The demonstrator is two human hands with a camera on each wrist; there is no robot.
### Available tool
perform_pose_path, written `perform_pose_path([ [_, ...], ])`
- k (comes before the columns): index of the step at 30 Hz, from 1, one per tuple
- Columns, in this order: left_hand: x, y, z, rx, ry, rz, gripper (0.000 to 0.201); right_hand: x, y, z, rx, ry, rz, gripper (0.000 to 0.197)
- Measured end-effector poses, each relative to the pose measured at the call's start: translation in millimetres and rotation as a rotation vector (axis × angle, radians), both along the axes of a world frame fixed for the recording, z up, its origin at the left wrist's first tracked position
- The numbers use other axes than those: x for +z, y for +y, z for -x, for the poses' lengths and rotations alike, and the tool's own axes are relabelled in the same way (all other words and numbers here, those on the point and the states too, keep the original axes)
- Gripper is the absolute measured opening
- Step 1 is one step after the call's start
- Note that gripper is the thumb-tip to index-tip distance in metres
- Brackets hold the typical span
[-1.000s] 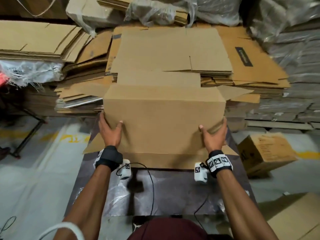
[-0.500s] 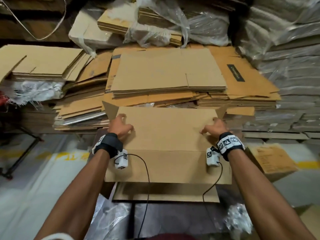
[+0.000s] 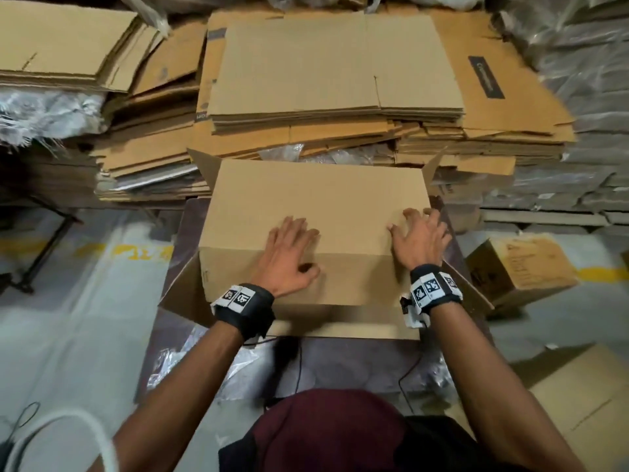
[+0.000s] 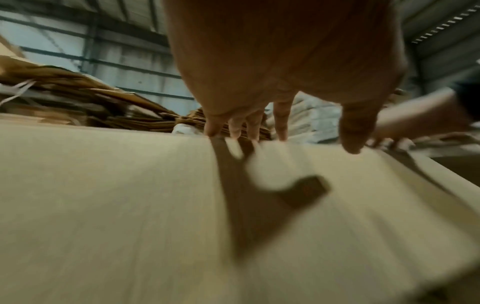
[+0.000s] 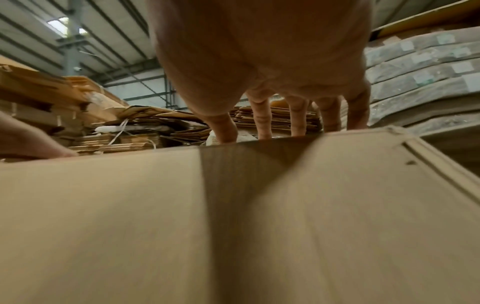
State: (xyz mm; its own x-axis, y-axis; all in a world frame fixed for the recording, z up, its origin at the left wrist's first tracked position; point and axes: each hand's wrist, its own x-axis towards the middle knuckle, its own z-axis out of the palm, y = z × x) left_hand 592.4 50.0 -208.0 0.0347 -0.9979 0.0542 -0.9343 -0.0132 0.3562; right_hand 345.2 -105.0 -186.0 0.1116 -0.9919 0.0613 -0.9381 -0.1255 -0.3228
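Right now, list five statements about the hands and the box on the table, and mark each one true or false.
1. The left hand and right hand rest open on top of the cardboard box. True.
2. The left hand grips a roll of tape. False: it holds nothing and presses on the box.
3. Flattened cartons are stacked behind the box. True.
4. The box stands on the bare floor. False: it rests on a dark table.
5. The right hand lies at the box's left edge. False: it lies at the right edge.
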Motion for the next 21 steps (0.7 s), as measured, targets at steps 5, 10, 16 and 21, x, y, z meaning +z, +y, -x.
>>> perform_pose_path([
  [5, -30.6, 27.4, 23.8, -0.129, -0.387, -0.06, 0.135, -20.2, 38.4, 7.4, 0.1, 0.085, 0.035, 0.069],
  [10, -36.7, 33.6, 11.9, -0.062, -0.455, -0.075, 0.151, -31.3, 68.5, 15.3, 0.369, 0.163, -0.079, 0.125],
  [16, -29.0, 54.4, 11.6, -0.083, -0.445, -0.049, 0.138, -58.9, 111.6, -0.7, 0.481, 0.246, -0.075, 0.161],
  [21, -40.0, 79.3, 3.3, -0.108, -0.389, -0.042, 0.12, -59.6, 133.4, -20.2, 0.546, 0.236, -0.061, 0.144],
])
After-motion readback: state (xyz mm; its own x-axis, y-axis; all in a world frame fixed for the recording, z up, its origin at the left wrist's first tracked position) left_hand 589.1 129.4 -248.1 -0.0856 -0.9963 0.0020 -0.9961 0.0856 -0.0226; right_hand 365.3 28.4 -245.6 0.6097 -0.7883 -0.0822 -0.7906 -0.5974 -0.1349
